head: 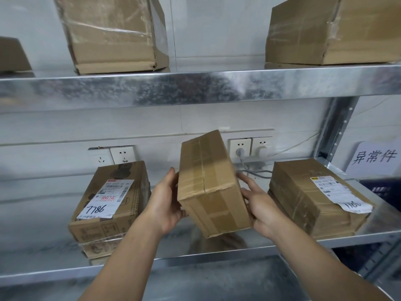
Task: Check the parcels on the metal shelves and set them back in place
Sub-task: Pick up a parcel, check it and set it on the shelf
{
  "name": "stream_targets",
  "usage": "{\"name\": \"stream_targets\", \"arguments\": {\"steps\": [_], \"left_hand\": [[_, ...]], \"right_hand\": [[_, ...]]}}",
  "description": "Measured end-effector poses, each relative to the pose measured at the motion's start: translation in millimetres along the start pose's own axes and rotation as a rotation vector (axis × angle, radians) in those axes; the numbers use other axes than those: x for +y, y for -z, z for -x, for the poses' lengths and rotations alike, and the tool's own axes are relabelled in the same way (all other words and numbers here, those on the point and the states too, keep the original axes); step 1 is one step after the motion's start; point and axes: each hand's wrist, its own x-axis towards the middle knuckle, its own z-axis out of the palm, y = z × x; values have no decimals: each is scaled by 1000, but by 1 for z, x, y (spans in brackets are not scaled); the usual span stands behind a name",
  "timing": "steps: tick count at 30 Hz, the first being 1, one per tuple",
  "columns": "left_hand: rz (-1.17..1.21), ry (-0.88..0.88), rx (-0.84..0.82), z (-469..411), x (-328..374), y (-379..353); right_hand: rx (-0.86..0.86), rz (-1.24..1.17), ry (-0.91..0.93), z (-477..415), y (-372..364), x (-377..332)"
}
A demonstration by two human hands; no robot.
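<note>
**Inspector:** State the position of the held parcel.

**Operator:** It was at frame centre, raised clear of the lower shelf. It was tilted, with the top leaning toward 11 o'clock and the bottom corner toward 5 o'clock. Brown tape ran along its faces.

**Inspector:** Condition of the left hand?

**Operator:** It was at 9 o'clock of the held parcel. The thumb lay up along the left face and the fingers curled round the lower left edge, gripping it.

**Inspector:** Condition of the right hand?

**Operator:** It was at 3 o'clock of the held parcel. The fingers were extended and pressed flat against the right face, with the thumb at the near edge. The fingers behind the box were hidden.

**Inspector:** Other parcels?

**Operator:** The left parcel, labelled "7786", rested on the lower shelf at 9 o'clock. The right parcel, with a white label, rested at 3 o'clock. Neither touched the held parcel. Two more boxes stood on the upper shelf, at 11 o'clock and 1 o'clock.

**Inspector:** Background items?

**Operator:** Wall sockets were behind the held parcel at 1 o'clock, and a paper sign was at 3 o'clock, at the frame edge.
</note>
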Motion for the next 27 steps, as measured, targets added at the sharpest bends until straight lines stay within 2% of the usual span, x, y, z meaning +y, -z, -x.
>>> {"name": "stream_targets", "arguments": {"steps": [7,14,22,27], "left_hand": [[-219,-54,8,5,-1,-8],[-328,-26,50,5,-3,-8],[-307,-60,18,7,2,-7],[-209,-139,-11,9,5,-7]], "right_hand": [[-28,40,-106,11,-16,-8],[-4,99,-100,15,-20,4],[-17,341,-31,5,-10,0],[-114,316,-8,-4,-3,-8]]}}
